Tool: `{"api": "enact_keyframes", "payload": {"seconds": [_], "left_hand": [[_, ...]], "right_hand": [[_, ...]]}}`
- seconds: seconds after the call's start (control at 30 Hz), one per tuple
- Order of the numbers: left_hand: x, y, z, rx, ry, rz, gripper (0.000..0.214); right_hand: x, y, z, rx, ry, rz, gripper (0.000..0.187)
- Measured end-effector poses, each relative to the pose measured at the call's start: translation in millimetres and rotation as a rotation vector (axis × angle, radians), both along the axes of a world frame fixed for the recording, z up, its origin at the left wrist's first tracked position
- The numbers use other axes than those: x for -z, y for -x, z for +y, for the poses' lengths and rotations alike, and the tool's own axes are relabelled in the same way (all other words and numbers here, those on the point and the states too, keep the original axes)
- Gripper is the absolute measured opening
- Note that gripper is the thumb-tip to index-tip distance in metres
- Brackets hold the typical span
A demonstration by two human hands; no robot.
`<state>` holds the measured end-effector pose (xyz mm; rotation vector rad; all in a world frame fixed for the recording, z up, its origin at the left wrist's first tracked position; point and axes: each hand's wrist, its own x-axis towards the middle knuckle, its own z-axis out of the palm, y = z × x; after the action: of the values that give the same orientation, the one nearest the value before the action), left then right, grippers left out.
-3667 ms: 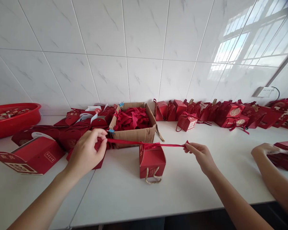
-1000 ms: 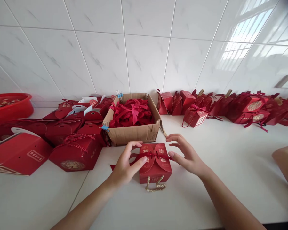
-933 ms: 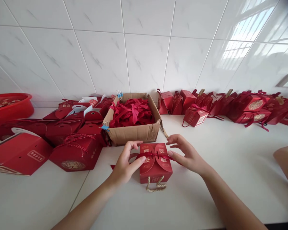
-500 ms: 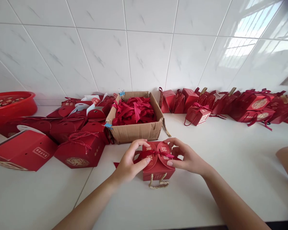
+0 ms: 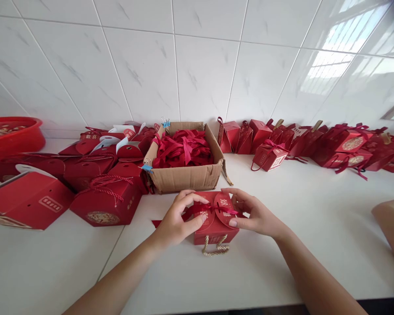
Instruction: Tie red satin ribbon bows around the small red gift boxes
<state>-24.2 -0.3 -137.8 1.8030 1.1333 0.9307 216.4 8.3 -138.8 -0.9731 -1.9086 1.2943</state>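
Note:
A small red gift box (image 5: 216,235) stands on the white counter in front of me, its rounded top flaps folded in. Through slots in the flaps runs a dark red ribbon (image 5: 229,211), whose ends stick out at both sides. A twisted gold cord handle (image 5: 216,252) hangs from the near face. My left hand (image 5: 175,221) grips the box's left side, fingers and thumb over the flap and ribbon. From the right, my right hand (image 5: 256,214) holds the opposite side, with its thumb on the flap edge. Some fingertips are hidden behind the box.
Behind stands a cardboard box (image 5: 184,181) full of red ribbons (image 5: 185,148). Several red boxes (image 5: 108,205) crowd the left, beside a red basin (image 5: 16,140). More ribboned boxes (image 5: 271,157) line the tiled wall. Another person's arm (image 5: 392,227) rests at the right edge.
The view has shifted slightly. My left fingers have moved a little further over the flap and ribbon; my right hand keeps its hold on the box.

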Motion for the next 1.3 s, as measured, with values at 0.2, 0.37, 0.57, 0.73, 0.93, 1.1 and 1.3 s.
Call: {"api": "enact_keyframes", "payload": {"seconds": [0.2,0.37,0.57,0.73,0.93,1.1,1.3], "left_hand": [[2.2,1,0,0.025,-0.003,-0.005,0.024],[1.9,1,0,0.024,-0.001,-0.018,0.024],[1.0,0,-1,0.001,0.007,-0.017,0.028],[-1.8,2,-1,-0.084,0.117,0.022,0.046],[-3.0,5,3,-0.009,0.177,-0.008,0.046],[-2.8,7,6,0.031,0.214,-0.052,0.051],[-5.1,7,10,0.018,0.215,-0.081,0.038]], "right_hand": [[-1.3,6,-4,-0.019,-0.089,-0.072,0.087],[-2.0,13,-7,-0.006,-0.107,-0.073,0.068],[-1.9,12,-6,-0.041,-0.102,-0.044,0.069],[0.0,11,-5,0.004,0.015,0.035,0.045],[3.7,14,-3,0.081,0.102,-0.006,0.052],[8.1,11,0,0.115,0.06,-0.046,0.051],[10.1,9,3,0.148,-0.021,-0.01,0.046]]}}
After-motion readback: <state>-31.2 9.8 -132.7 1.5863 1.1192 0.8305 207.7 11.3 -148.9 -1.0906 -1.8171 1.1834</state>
